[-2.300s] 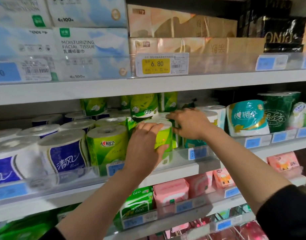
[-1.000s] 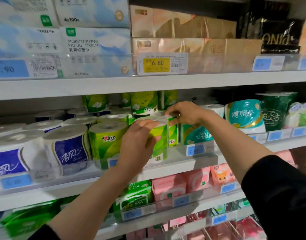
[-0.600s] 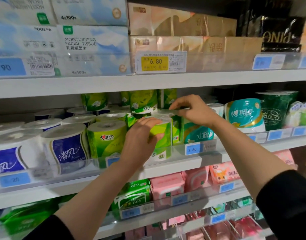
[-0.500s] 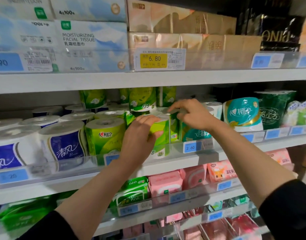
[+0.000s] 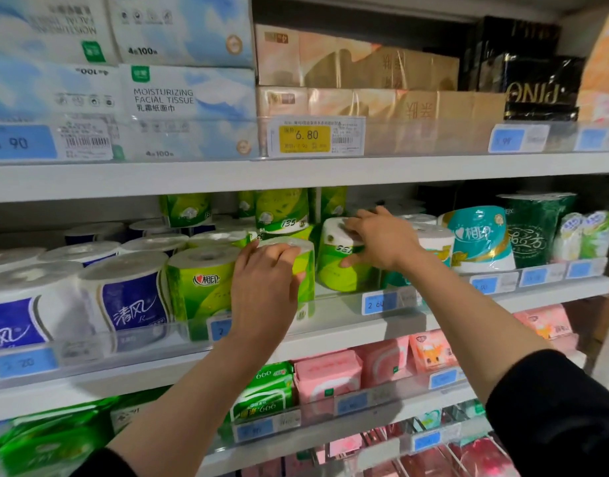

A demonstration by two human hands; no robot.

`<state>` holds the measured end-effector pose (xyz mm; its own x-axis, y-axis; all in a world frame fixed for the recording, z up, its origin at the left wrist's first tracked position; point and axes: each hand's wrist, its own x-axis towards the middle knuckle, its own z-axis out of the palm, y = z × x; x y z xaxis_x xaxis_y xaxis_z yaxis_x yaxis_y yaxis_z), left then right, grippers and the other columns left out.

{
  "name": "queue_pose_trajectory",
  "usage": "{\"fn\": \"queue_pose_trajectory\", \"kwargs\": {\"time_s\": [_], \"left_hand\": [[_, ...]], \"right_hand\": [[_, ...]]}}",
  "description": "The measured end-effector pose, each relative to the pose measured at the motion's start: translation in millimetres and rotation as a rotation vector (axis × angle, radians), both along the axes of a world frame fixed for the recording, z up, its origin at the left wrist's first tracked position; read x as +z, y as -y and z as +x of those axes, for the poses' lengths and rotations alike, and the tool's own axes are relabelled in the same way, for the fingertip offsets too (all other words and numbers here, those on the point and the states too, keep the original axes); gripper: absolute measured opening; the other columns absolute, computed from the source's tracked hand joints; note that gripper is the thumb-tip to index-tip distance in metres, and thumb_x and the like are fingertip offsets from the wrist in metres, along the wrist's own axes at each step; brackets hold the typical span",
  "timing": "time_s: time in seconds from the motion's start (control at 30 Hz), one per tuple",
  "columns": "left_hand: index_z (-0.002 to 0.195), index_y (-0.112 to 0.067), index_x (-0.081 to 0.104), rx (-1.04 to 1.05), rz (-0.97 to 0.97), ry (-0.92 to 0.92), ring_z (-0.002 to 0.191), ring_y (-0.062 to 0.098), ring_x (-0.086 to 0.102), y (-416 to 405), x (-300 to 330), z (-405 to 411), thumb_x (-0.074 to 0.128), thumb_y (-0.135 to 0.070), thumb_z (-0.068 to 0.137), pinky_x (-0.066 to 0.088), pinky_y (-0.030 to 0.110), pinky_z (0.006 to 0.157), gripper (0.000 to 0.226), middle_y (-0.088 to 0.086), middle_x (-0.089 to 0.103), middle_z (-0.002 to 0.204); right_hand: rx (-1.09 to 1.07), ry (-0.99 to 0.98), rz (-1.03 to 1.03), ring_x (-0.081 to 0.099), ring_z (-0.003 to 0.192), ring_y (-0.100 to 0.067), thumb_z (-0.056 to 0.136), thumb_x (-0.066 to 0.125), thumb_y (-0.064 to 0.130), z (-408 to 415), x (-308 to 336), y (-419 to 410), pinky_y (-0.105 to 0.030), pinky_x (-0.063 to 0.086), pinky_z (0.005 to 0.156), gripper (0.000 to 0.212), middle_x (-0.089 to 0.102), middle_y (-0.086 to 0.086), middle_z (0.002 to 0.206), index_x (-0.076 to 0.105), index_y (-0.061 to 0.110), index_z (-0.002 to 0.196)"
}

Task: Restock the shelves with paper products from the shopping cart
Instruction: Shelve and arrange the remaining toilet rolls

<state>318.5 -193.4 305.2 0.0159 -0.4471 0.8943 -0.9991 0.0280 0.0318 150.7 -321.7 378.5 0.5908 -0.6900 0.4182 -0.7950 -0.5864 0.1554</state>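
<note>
Both arms are stretched forward and up to the middle shelf (image 5: 330, 325), with black sleeves pushed back from the forearms. A green roll (image 5: 304, 266) standing upright at the shelf front is gripped by the left hand (image 5: 261, 287): the fingers are curled over its white top and the thumb is pressed against its right side. Just left of this roll another green roll (image 5: 199, 287) is seen, and further left a blue roll (image 5: 131, 301). Just right of the held roll, a tilted roll (image 5: 337, 259) is held by the right hand (image 5: 378, 239), with the fingers spread over its white end and the thumb tucked under its green side; it leans leftward and is not set flat. Further right a teal roll (image 5: 478, 235) is stood. A yellow price tag (image 5: 304, 139) is fixed on the shelf above.
</note>
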Motion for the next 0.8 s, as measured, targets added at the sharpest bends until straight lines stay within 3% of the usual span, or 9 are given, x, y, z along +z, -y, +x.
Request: {"fn": "queue_pose_trajectory", "kwargs": {"time_s": [0.07,0.17,0.23,0.33,0.43,0.5,0.6,0.67,0.8], "left_hand": [[0.109,-0.01,0.07,0.015,0.012,-0.013,0.096,0.028,0.066,1,-1,-2,0.082,-0.017,0.072,0.04,0.047,0.103,0.039,0.009,0.071,0.104],[0.109,-0.011,0.069,0.033,0.024,-0.032,0.097,0.027,0.065,3,-2,-5,0.08,-0.019,0.073,0.04,0.045,0.103,0.039,0.008,0.07,0.106],[0.109,-0.011,0.069,0.033,0.031,-0.04,0.097,0.026,0.065,2,0,-7,0.079,-0.019,0.072,0.039,0.043,0.103,0.039,0.007,0.07,0.106],[0.112,-0.008,0.068,0.011,0.02,-0.03,0.105,0.027,0.064,0,-1,-5,0.083,-0.02,0.067,0.039,0.042,0.104,0.05,0.01,0.069,0.112],[0.125,-0.001,0.059,-0.058,-0.015,-0.06,0.121,0.029,0.056,-3,-5,-6,0.074,-0.039,0.079,0.033,0.04,0.112,0.062,0.014,0.062,0.127],[0.13,0.0,0.055,-0.147,-0.045,-0.128,0.125,0.029,0.052,-7,-3,-15,0.056,-0.054,0.084,0.029,0.036,0.114,0.071,0.015,0.058,0.132],[0.142,-0.004,0.042,-0.341,-0.026,-0.229,0.135,0.02,0.04,-8,4,-36,0.052,-0.065,0.08,0.026,0.031,0.113,0.087,0.007,0.043,0.146],[0.148,-0.011,0.032,-0.444,-0.021,-0.255,0.142,0.016,0.029,-5,7,-49,0.051,-0.068,0.081,0.028,0.031,0.114,0.09,0.001,0.032,0.152],[0.145,-0.011,0.039,-0.477,-0.05,-0.266,0.137,0.023,0.039,4,18,-55,0.05,-0.053,0.088,0.036,0.039,0.11,0.072,0.009,0.043,0.147]], "right_hand": [[0.015,0.083,-0.023,0.045,0.118,-0.029,0.072,0.074,0.059,-17,1,3,-0.038,0.043,0.087,0.072,0.053,-0.001,0.126,0.052,0.023,0.13],[0.143,0.455,-0.031,0.054,0.095,-0.021,0.07,0.08,0.05,-33,3,-3,-0.03,0.037,0.073,0.059,0.057,0.0,0.105,0.061,0.018,0.116],[0.285,0.645,0.008,0.054,0.082,-0.017,0.067,0.085,0.04,-40,1,-12,-0.033,0.04,0.069,0.052,0.056,0.003,0.094,0.064,0.015,0.106],[0.477,0.788,0.095,0.056,0.081,-0.023,0.063,0.089,0.026,-49,-11,-25,-0.04,0.048,0.073,0.043,0.058,-0.005,0.09,0.062,0.01,0.094],[0.513,1.024,0.256,0.064,0.087,-0.014,0.066,0.083,0.029,-56,-25,-42,-0.028,0.055,0.074,0.036,0.065,-0.008,0.094,0.06,0.013,0.089],[0.488,1.208,0.418,0.068,0.09,-0.013,0.065,0.078,0.038,-56,-35,-52,-0.028,0.057,0.076,0.04,0.07,-0.005,0.097,0.063,0.014,0.094],[0.489,1.422,0.695,0.068,0.094,-0.026,0.069,0.071,0.037,-53,-47,-62,-0.039,0.059,0.079,0.046,0.07,-0.012,0.103,0.065,0.009,0.105],[0.542,1.435,0.836,0.068,0.094,-0.028,0.076,0.066,0.033,-50,-54,-70,-0.043,0.057,0.085,0.044,0.068,-0.02,0.108,0.064,0.004,0.109],[0.589,1.446,0.976,0.068,0.098,-0.028,0.084,0.06,0.025,-48,-61,-80,-0.043,0.055,0.092,0.045,0.068,-0.021,0.114,0.06,-0.003,0.119]]}}
